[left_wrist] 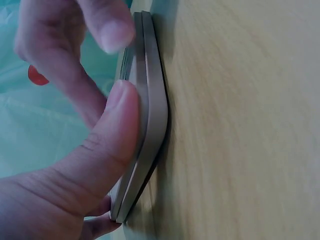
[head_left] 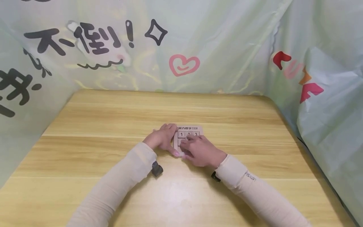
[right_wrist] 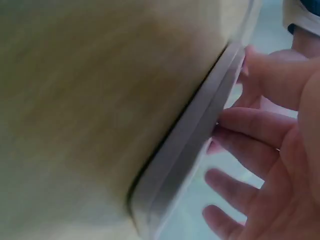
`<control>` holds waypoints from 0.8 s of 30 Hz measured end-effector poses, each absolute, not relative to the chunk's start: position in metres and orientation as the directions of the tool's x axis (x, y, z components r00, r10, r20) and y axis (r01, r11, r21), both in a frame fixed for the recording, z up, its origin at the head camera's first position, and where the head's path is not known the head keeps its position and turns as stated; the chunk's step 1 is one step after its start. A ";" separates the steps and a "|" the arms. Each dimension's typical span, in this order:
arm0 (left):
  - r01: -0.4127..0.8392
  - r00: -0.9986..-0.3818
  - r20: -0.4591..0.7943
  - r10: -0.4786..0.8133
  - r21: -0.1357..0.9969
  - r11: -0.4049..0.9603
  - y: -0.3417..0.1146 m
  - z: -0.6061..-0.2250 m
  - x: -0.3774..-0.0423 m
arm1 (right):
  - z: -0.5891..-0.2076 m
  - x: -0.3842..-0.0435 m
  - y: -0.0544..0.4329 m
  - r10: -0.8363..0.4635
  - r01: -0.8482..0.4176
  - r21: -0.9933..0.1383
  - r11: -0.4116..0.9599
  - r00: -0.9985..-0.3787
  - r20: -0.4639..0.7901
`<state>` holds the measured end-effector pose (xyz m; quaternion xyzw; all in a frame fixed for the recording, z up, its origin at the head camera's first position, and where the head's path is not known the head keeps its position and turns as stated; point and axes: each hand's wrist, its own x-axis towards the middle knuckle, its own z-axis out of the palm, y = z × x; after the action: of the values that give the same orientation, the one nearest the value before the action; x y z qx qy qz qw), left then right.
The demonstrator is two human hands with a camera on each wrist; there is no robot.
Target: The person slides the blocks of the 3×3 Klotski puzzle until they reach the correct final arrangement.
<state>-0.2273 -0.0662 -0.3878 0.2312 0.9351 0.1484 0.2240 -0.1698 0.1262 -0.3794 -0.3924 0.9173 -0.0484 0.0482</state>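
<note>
A flat sliding number puzzle (head_left: 187, 128) lies on the table in the middle of the head view, with tiles 1 (head_left: 181, 134) and 3 (head_left: 196, 134) readable in its top row. My left hand (head_left: 163, 137) holds the puzzle at its left side, the thumb at the near corner and the fingers at the far end. In the left wrist view that thumb (left_wrist: 122, 115) lies against the beige rim. Over the lower rows is my right hand (head_left: 202, 149), its fingertips on the tiles. Its fingers (right_wrist: 255, 125) reach the puzzle's face in the right wrist view, hiding most of the lower tiles.
The wooden table (head_left: 113, 119) extends around the puzzle on all sides. A pale printed curtain (head_left: 221, 47) hangs along its back and sides. Dark wrist devices (head_left: 157, 169) sit under the sleeve cuffs.
</note>
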 end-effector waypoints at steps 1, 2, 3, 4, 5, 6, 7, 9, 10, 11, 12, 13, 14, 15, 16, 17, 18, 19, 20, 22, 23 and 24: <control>0.367 -0.792 -0.349 0.500 0.383 0.848 -0.066 -0.388 -0.227 | -0.378 -0.169 0.126 -0.732 -0.720 -0.147 0.678 -0.678 -0.057; 0.368 -0.792 -0.349 0.501 0.383 0.847 -0.066 -0.388 -0.227 | -0.377 -0.167 0.127 -0.745 -0.729 -0.172 0.662 -0.665 -0.050; 0.368 -0.792 -0.348 0.502 0.383 0.847 -0.066 -0.389 -0.227 | -0.376 -0.166 0.128 -0.756 -0.738 -0.194 0.647 -0.653 -0.039; 0.368 -0.792 -0.348 0.502 0.384 0.847 -0.065 -0.389 -0.227 | -0.375 -0.165 0.129 -0.767 -0.747 -0.216 0.629 -0.641 -0.019; 0.366 -0.792 -0.349 0.501 0.384 0.847 -0.065 -0.389 -0.227 | -0.375 -0.164 0.131 -0.776 -0.755 -0.237 0.611 -0.630 0.007; 0.365 -0.794 -0.349 0.499 0.383 0.849 -0.065 -0.389 -0.227 | -0.374 -0.163 0.133 -0.779 -0.760 -0.251 0.600 -0.626 0.033; 0.363 -0.794 -0.349 0.497 0.383 0.849 -0.065 -0.388 -0.227 | -0.374 -0.162 0.135 -0.776 -0.761 -0.259 0.595 -0.628 0.063; 0.359 -0.793 -0.353 0.496 0.387 0.849 -0.066 -0.388 -0.227 | -0.377 -0.160 0.141 -0.753 -0.751 -0.259 0.607 -0.648 0.112; 0.360 -0.792 -0.354 0.498 0.389 0.848 -0.066 -0.387 -0.227 | -0.378 -0.160 0.144 -0.737 -0.742 -0.256 0.619 -0.662 0.135; 0.359 -0.792 -0.353 0.498 0.391 0.848 -0.066 -0.387 -0.227 | -0.379 -0.159 0.147 -0.715 -0.725 -0.249 0.642 -0.684 0.145; 0.360 -0.791 -0.354 0.499 0.390 0.847 -0.066 -0.387 -0.227 | -0.381 -0.158 0.151 -0.697 -0.710 -0.235 0.664 -0.702 0.150; 0.360 -0.790 -0.356 0.499 0.390 0.848 -0.066 -0.387 -0.228 | -0.382 -0.158 0.154 -0.682 -0.696 -0.219 0.684 -0.717 0.148; 0.359 -0.789 -0.358 0.499 0.390 0.848 -0.066 -0.387 -0.228 | -0.383 -0.157 0.157 -0.669 -0.681 -0.202 0.704 -0.731 0.136; 0.357 -0.789 -0.359 0.498 0.390 0.848 -0.066 -0.387 -0.228 | -0.384 -0.156 0.160 -0.658 -0.667 -0.184 0.722 -0.744 0.115; 0.356 -0.790 -0.360 0.497 0.391 0.849 -0.066 -0.387 -0.228 | -0.385 -0.154 0.163 -0.653 -0.657 -0.168 0.735 -0.753 0.084; 0.355 -0.790 -0.361 0.496 0.390 0.850 -0.066 -0.387 -0.228 | -0.385 -0.152 0.166 -0.649 -0.647 -0.152 0.748 -0.760 0.043; 0.354 -0.789 -0.363 0.495 0.391 0.850 -0.066 -0.387 -0.228 | -0.386 -0.150 0.169 -0.648 -0.642 -0.144 0.753 -0.761 0.001; 0.353 -0.789 -0.363 0.495 0.392 0.850 -0.066 -0.387 -0.228 | -0.386 -0.148 0.171 -0.648 -0.639 -0.137 0.757 -0.760 -0.038; 0.352 -0.789 -0.365 0.495 0.393 0.850 -0.066 -0.387 -0.228 | -0.386 -0.145 0.173 -0.648 -0.637 -0.131 0.760 -0.758 -0.075; 0.352 -0.788 -0.367 0.495 0.392 0.850 -0.066 -0.387 -0.228 | -0.385 -0.142 0.175 -0.651 -0.639 -0.124 0.759 -0.749 -0.126; 0.351 -0.788 -0.368 0.494 0.391 0.851 -0.066 -0.386 -0.228 | -0.385 -0.140 0.176 -0.650 -0.638 -0.124 0.760 -0.747 -0.139; 0.351 -0.788 -0.368 0.494 0.390 0.851 -0.066 -0.386 -0.228 | -0.385 -0.139 0.177 -0.650 -0.638 -0.123 0.760 -0.746 -0.144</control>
<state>-0.2275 -0.0658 -0.3861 0.2263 0.9331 0.1523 0.2342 -0.1392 0.1767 -0.3851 -0.3448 0.9338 -0.0328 0.0893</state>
